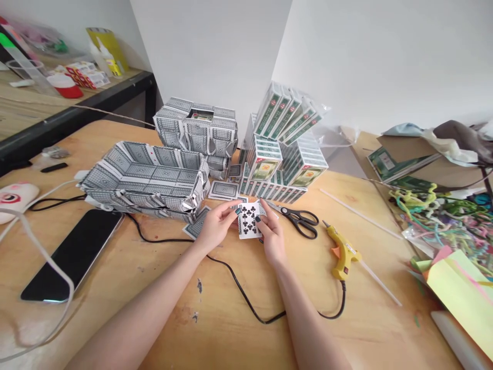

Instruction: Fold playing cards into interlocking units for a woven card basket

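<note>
My left hand (216, 225) and my right hand (270, 237) both pinch a playing card (248, 222), a ten of clubs, face up just above the wooden table (162, 288). The left fingers grip its left edge, the right fingers its right edge. Loose face-down cards (223, 190) lie on the table just behind the hands. A long open box built of folded cards (144, 177) sits to the left, and a second card-built box (198, 126) stands behind it. Stacked card packs (283, 154) rise directly behind the held card.
Black-handled scissors (302, 221) and a yellow glue gun (342, 252) lie right of my hands, its black cord (246, 298) looping across the table. A phone (73, 254) lies at left. Pipe cleaners (435, 216) and coloured paper (462, 288) crowd the right edge.
</note>
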{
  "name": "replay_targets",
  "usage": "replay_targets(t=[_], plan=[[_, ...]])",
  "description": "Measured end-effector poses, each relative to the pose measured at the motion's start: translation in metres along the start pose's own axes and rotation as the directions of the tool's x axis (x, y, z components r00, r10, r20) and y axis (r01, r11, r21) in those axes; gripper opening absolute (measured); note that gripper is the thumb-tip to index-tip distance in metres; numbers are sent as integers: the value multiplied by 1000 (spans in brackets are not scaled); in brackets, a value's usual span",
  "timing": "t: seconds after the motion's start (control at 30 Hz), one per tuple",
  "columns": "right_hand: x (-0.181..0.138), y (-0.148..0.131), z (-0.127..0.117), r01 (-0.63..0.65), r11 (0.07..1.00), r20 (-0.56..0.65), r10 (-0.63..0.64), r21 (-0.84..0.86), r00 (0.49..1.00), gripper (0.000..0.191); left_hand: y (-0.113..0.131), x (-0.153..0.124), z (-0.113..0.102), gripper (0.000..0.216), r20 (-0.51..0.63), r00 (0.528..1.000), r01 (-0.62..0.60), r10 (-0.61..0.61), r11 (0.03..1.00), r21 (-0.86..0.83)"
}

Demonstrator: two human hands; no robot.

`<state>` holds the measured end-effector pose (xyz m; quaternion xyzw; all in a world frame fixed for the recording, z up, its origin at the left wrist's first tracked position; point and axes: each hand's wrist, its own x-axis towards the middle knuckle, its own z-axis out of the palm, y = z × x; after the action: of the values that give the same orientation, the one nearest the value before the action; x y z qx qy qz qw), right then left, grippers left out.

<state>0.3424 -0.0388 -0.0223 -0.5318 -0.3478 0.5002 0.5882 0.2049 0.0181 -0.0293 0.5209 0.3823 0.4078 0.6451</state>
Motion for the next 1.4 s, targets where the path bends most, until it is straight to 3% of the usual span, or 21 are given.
replay_targets(t=[0.3, 0.57, 0.77, 1.0, 1.17, 1.27, 1.4], plan=[[1, 1, 0, -48, 997, 33, 46, 57, 998, 44, 0, 0, -4, 49, 84, 996, -2, -1, 999, 34], [1, 2, 3, 17, 1000, -5, -17, -2, 1000, 42, -2, 1, -4, 50, 48, 998, 31, -31, 1000, 1], [2, 5, 3, -12, 1000, -14, 11, -18, 1000, 36, -3, 1, -3, 53, 3, 999, 46, -46, 999, -19], [1, 5, 4, 7, 999, 19, -6, -32, 1000, 29, -8, 3, -3, 30, -128, 991, 30, -32, 999, -12], [-1, 6, 5, -10, 1000, -41, 9, -14, 999, 19, -4, -1, 0, 23, -107, 994, 27, -20, 997, 71], [-2, 6, 6, 8, 999, -103, -13, -42, 995, 15, -3, -5, 4, 23, -104, 993, -40, 56, 987, 153], [-4, 4, 8, -5, 999, -85, 0, -51, 996, 12, -6, -8, 7, 19, -94, 990, -86, 106, 977, 195]])
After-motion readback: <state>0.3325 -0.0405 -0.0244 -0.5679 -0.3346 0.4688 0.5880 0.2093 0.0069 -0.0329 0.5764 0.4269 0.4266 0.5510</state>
